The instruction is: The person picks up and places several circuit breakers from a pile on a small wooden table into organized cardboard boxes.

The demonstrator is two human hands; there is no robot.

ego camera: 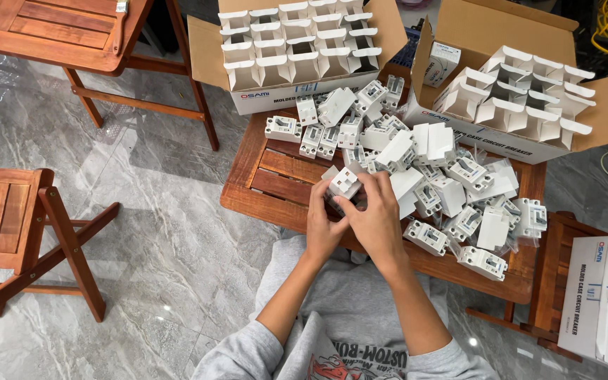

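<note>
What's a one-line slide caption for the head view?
Both hands, left hand and right hand, hold a white breaker over a wooden table piled with more.

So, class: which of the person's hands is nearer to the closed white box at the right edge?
Right. The right hand is on the side toward the closed white box; the left hand sits beside it, farther away. Both grip a white breaker.

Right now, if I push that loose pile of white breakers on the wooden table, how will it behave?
The pile of white breakers would probably scatter rather than slide together, since the blocky units lie loose at all angles. Boxy shapes should not roll. Those near the wooden table edge might drop off.
</note>
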